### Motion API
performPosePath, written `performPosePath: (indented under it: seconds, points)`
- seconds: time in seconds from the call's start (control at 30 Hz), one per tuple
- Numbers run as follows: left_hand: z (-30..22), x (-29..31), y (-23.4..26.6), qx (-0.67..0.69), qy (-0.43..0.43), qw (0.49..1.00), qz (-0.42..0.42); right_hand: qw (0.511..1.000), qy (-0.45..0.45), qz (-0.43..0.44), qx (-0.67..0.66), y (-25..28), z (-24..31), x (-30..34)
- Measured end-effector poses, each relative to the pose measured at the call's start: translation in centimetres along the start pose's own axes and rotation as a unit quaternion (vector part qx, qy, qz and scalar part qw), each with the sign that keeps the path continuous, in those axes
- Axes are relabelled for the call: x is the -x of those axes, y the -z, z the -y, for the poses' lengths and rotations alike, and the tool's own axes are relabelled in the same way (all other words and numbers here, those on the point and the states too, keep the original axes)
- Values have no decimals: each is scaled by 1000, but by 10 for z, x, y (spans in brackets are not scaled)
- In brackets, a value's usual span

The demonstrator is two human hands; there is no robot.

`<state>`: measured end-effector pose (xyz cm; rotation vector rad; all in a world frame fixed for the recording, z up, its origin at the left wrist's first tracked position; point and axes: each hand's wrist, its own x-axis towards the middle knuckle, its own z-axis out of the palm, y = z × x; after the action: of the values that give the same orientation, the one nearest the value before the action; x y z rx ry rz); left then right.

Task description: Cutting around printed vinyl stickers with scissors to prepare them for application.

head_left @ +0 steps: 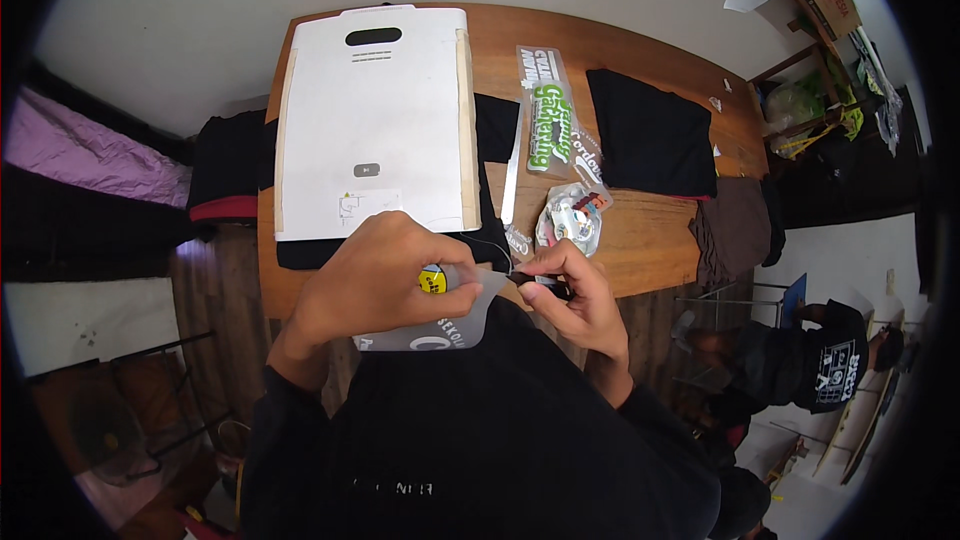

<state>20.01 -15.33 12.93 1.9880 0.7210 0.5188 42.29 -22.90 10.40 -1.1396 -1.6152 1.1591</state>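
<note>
My left hand (385, 275) is closed on a translucent transfer film sheet (415, 336) with white lettering and a round yellow sticker, held in front of my chest near the table's front edge. At the sheet's right edge, the fingers of my right hand (578, 302) are pinched round a small dark tool (552, 286), mostly hidden by the fingers, so its exact kind does not show. A thin pale strand (490, 242) curls up beside the fingertips. Just beyond my left hand lies a white flat heat press (385, 120) on black cloth.
Printed transfer films (548, 120) and a tape roll (570, 218) lie on the wooden table (640, 240). Folded black cloth (650, 130) rests farther right, and brown cloth (735, 230) hangs over the edge. Another person (825, 355) is at the far right, near racks.
</note>
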Motion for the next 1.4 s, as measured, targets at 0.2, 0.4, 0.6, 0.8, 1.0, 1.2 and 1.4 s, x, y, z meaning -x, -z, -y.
performPosePath:
  seconds: [0.2,0.4,0.6,0.8,1.0,1.2,1.4]
  points:
    - [-5,-3,5,-18,7,999,32,1000,-3,2,3,1,1,0]
    - [-5,-2,5,-24,3,999,30,1000,4,8,1,0,-4,2]
    - [-1,-1,1,-18,-2,1000,12,1000,-1,14,6,1,-2,2]
    - [-4,-1,3,-12,4,1000,9,1000,-1,13,7,1,0,0]
    - [-4,-1,3,-22,-4,1000,6,1000,4,14,12,0,3,-1]
    - [-4,-1,4,-30,-2,999,10,1000,3,15,14,0,2,-1]
    - [-10,-3,10,-69,-1,997,33,1000,9,16,24,1,5,-3]
